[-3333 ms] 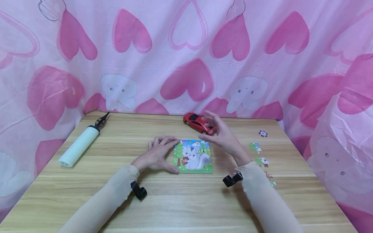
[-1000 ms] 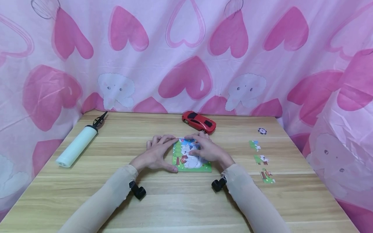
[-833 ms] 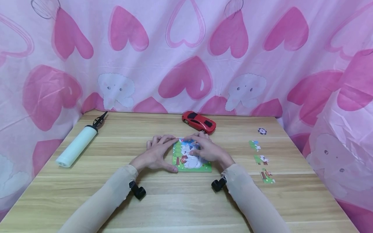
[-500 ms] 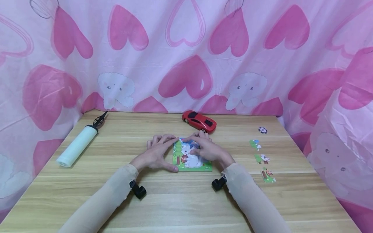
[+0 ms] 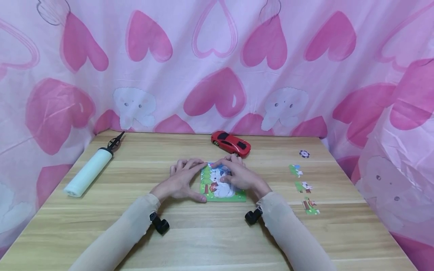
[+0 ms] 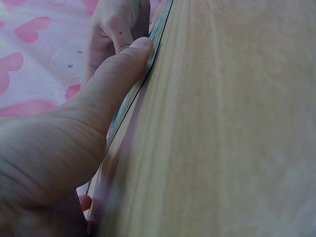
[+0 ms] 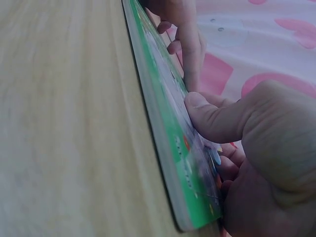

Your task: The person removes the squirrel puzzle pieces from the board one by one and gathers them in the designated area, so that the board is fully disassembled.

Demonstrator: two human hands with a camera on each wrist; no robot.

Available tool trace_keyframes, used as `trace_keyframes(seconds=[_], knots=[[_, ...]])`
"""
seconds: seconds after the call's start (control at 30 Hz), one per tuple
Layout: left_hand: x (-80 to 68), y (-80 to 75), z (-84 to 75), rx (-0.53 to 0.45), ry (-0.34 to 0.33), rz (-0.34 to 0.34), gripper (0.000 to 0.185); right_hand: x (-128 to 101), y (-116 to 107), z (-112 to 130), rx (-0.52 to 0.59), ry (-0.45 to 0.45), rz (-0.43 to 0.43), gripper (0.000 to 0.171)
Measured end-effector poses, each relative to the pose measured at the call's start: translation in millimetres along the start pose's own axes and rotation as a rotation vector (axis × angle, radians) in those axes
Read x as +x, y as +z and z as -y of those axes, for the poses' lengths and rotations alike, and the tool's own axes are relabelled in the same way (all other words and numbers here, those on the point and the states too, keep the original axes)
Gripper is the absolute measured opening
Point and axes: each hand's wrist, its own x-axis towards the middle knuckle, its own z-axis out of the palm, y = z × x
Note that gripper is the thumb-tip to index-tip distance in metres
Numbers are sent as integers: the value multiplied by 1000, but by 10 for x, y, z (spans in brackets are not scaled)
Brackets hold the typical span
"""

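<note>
A square jigsaw puzzle (image 5: 225, 190) with a white squirrel on it lies flat on the table. Along its left side my left hand (image 5: 179, 183) is spread, the thumb pressing the near corner and the forefinger reaching the far corner. My right hand (image 5: 242, 177) covers the upper right of the picture. Its thumb (image 7: 205, 116) touches the printed face in the right wrist view, while other fingers bend near the far edge. A small coloured bit (image 7: 216, 155) stands up slightly beside them. Whether the thumb and forefinger pinch a piece is hidden. The left wrist view shows the left thumb (image 6: 133, 59) on the puzzle's edge.
Three loose puzzle pieces lie in a column on the right: an upper one (image 5: 295, 170), a middle one (image 5: 303, 186) and a lower one (image 5: 310, 206). Beyond them is a round black-and-white chip (image 5: 304, 154). A red toy car (image 5: 231, 143) stands behind the puzzle; a pale hand pump (image 5: 89, 171) lies left.
Since the oldest frame my right hand has come down and left, from near the car onto the puzzle. Over the last second both hands have kept their places.
</note>
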Motion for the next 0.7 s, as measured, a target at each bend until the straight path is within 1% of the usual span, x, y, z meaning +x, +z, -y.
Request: trace_keyframes(seconds=[0.3,0.5,0.7], knots=[[3,2,17,-4,-6,11,128,3,-5,-21,49,11,-21,64],[0,-5,12,-6,-6,17,128,8,-4,-39,104,51,-47,57],[0,-10,9,-4,-1,9,128,-1,-3,-38,113,58,-50,54]])
